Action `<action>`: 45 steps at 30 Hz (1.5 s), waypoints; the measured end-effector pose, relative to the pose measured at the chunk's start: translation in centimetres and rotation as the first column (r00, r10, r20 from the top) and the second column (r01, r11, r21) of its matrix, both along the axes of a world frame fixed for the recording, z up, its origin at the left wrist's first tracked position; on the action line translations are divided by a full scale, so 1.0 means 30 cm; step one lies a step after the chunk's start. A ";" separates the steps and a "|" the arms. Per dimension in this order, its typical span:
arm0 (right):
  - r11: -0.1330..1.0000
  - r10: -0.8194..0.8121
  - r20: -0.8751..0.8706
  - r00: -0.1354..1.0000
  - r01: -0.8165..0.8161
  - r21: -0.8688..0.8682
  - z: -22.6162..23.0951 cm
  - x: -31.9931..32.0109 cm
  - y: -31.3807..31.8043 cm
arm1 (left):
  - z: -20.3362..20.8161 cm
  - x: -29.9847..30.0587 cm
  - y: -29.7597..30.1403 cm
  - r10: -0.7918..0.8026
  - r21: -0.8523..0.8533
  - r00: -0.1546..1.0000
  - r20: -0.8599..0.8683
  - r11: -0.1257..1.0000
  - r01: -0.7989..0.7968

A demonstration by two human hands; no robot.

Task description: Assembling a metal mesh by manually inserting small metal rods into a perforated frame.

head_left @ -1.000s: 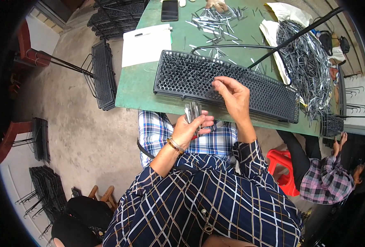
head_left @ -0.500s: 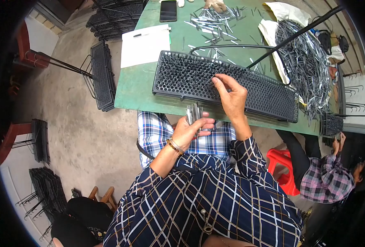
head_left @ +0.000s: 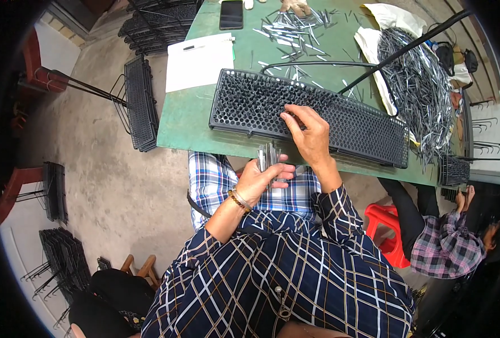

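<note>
A long black rack (head_left: 368,127) full of small round holes lies tilted across the near edge of the green table. Its left part is thick with dark pieces standing in the holes. Over the middle of it is my right hand (head_left: 312,134), thumb and fingertips pinched together at the holes; what they grip is too small to make out. Below the table edge my left hand (head_left: 259,179) holds a bundle of thin metal sticks (head_left: 268,155), pointing upward. Loose sticks of the same kind (head_left: 286,32) lie scattered behind the rack.
A large white sack (head_left: 413,84) spills a heap of metal sticks at the right. Paper with a pen (head_left: 199,62) and a phone (head_left: 231,14) lie at the left. A gloved hand (head_left: 296,7) shows across the table. Another person (head_left: 447,242) sits right, beside a red stool (head_left: 386,234).
My right hand has moved a little left along the rack, still pinched. My left hand has stayed nearly in place with its bundle.
</note>
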State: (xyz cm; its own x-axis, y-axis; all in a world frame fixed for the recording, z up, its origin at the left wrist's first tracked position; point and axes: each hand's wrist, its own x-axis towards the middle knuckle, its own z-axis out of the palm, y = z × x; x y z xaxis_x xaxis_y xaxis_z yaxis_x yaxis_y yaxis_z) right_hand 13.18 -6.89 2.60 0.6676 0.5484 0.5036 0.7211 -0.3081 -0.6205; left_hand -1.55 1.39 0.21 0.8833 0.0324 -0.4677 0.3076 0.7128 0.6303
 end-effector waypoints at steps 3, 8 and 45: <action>0.999 0.050 -0.019 0.999 -0.050 0.016 -0.003 -0.002 0.007 | -0.002 -0.005 0.004 0.007 0.000 1.000 -0.008 1.000 -0.007; 0.996 0.082 0.125 0.989 -0.076 -0.056 0.004 -0.006 0.002 | 0.001 -0.001 0.004 -0.002 0.006 1.000 -0.008 1.000 0.002; 0.975 0.211 -0.801 0.560 -0.182 0.130 0.024 -0.104 -0.017 | -0.001 -0.023 0.071 0.244 -0.040 0.970 0.022 0.969 -0.243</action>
